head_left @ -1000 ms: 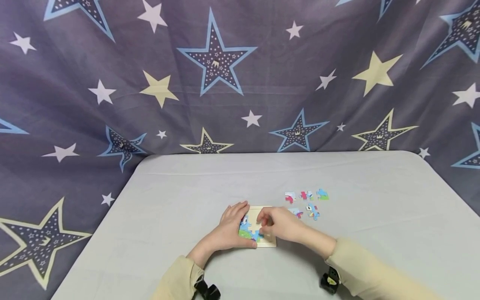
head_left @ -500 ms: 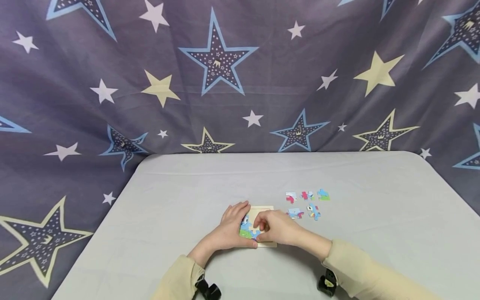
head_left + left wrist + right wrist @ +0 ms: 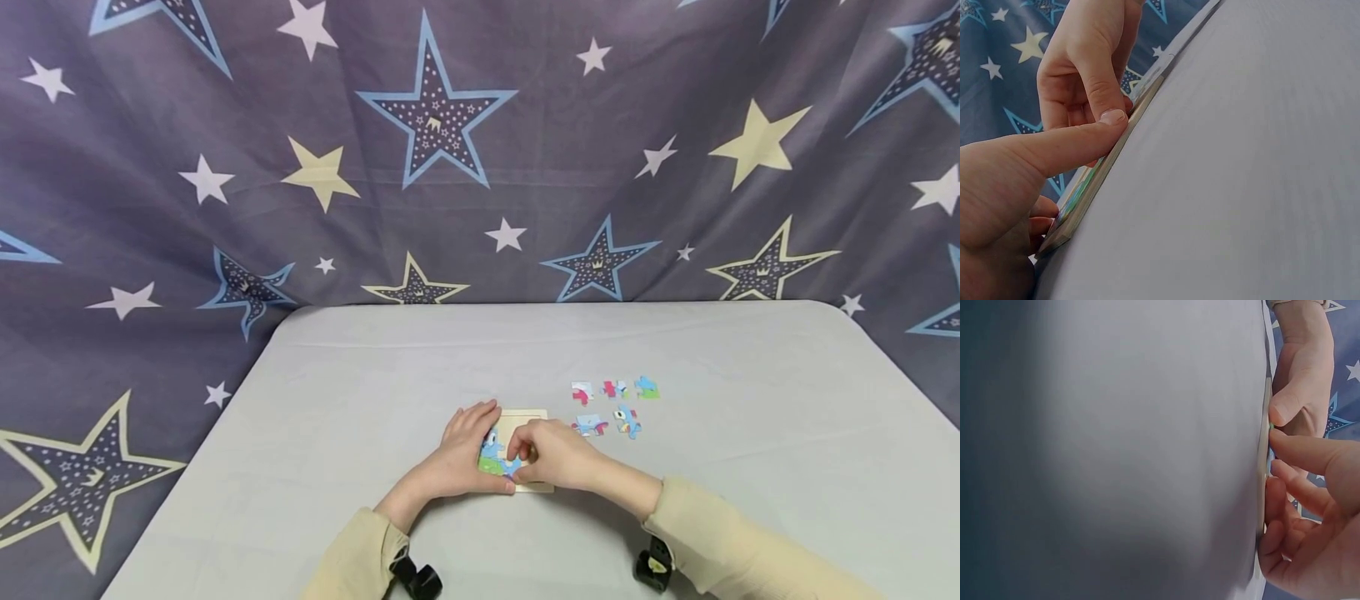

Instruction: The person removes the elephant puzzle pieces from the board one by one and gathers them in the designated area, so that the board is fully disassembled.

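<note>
A small wooden puzzle tray (image 3: 525,414) lies on the table, with picture pieces (image 3: 490,463) of blue and green along its left side. Around its near left part my left hand (image 3: 456,458) grips the frame, thumb along the front edge and fingers at the left side. My right hand (image 3: 558,454) is bent over the tray's front right. Its thumb and index finger pinch a blue puzzle piece (image 3: 513,467) down in the tray, beside the left thumb (image 3: 1082,147). Most of that piece is hidden by the fingers, though a bit of blue shows between the fingertips in the right wrist view.
Several loose puzzle pieces lie in two rows right of the tray: a pink-and-white one (image 3: 582,392), a blue-and-green one (image 3: 647,387) and a blue bird-like one (image 3: 627,422) among them. Behind the grey-white table (image 3: 360,358) hangs a star-patterned cloth (image 3: 465,225).
My right hand has shifted slightly left and down toward the tray's front edge, its thumb now next to the left thumb. It has stayed there for the last half second. The left hand holds still.
</note>
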Action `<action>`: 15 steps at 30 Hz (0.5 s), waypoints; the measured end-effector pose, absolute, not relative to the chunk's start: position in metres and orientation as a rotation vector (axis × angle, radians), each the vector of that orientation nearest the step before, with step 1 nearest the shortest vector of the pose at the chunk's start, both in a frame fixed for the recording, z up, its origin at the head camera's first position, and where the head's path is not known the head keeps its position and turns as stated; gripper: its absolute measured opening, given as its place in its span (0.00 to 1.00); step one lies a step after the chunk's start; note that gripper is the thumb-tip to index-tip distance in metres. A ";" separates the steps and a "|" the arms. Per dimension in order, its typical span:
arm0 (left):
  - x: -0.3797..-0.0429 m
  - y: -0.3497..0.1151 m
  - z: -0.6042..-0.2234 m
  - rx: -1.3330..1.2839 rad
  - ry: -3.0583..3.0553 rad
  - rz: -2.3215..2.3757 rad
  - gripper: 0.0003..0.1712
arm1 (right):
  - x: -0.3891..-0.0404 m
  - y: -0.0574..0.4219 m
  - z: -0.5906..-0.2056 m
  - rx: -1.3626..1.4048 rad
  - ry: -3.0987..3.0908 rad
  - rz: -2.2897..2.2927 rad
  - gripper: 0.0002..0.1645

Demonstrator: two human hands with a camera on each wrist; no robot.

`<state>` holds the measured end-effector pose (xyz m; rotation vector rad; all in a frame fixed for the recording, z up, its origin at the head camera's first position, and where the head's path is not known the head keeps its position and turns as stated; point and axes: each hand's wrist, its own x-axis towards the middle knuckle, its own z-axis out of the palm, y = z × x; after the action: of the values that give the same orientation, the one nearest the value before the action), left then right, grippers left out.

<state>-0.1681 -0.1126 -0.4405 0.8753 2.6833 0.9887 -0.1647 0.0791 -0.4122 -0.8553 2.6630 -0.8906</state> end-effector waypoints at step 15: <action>-0.175 -0.126 -0.439 0.905 2.507 0.996 0.51 | -0.164 0.078 -0.413 -0.809 2.684 -0.882 0.10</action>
<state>-0.1751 -0.1256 -0.4385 0.9054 2.5073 0.9962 -0.1639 0.0775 -0.4127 -0.8095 2.6843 -0.8821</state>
